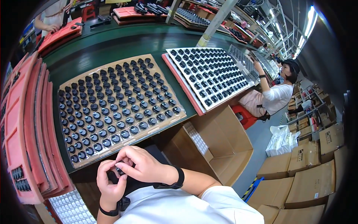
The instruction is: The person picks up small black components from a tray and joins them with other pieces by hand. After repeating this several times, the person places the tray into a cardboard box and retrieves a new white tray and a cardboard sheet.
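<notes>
Just in front of my body, both hands are closed around a small black part (119, 170), mostly covered by my fingers. My left hand (109, 184) holds it from the left side with bent fingers. From the right, my right hand (143, 165) pinches it with thumb and fingertips. Right beyond my hands, a brown cardboard sheet with a clear plastic tray (130, 140) lies on the green bench. Rows of small black round pieces (107, 120) with shiny tops fill that tray.
Red trays (37, 123) stand stacked at the left. A white tray (209, 101) of black parts lies on a red one to the right. Below it is an open carton (223, 138). A co-worker (274, 95) sits at far right; another person's hand (53, 28) shows at upper left.
</notes>
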The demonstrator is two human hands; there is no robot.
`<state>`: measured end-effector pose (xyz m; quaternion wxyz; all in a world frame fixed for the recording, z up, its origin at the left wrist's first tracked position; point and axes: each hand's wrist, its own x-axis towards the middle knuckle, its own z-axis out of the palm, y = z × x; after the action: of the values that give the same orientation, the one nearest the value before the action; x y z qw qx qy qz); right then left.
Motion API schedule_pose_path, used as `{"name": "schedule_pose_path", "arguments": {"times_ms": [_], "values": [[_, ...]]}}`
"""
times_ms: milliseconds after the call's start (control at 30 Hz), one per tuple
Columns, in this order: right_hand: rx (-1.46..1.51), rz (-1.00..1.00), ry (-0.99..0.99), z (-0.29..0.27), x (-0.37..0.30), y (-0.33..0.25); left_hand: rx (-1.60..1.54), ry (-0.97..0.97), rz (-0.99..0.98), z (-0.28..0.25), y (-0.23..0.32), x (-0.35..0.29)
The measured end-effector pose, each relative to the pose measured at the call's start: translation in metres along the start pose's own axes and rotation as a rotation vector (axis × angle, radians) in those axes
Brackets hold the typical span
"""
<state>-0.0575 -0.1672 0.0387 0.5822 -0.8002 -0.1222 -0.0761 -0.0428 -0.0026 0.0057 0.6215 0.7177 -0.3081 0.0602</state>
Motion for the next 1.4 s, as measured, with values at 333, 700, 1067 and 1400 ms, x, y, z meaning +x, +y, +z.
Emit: {"name": "schedule_pose_path", "arguments": {"times_ms": [333,700,1067,1400], "values": [[-0.142,-0.279,0.100,0.005,0.014,0.026,-0.046,-0.026,0.002,-0.001,-0.013,0.014],[0.926,0.141,0.133,-0.002,0.003,0.046,-0.754,-0.150,-0.500,-0.001,-0.019,0.026],[0.860,0.123,0.180,-0.006,0.006,0.043,-0.779,-0.155,-0.472,0.003,-0.019,0.031],[0.408,-0.090,0.115,-0.019,0.007,0.035,-0.420,-0.063,-0.261,0.013,-0.016,0.028]]}}
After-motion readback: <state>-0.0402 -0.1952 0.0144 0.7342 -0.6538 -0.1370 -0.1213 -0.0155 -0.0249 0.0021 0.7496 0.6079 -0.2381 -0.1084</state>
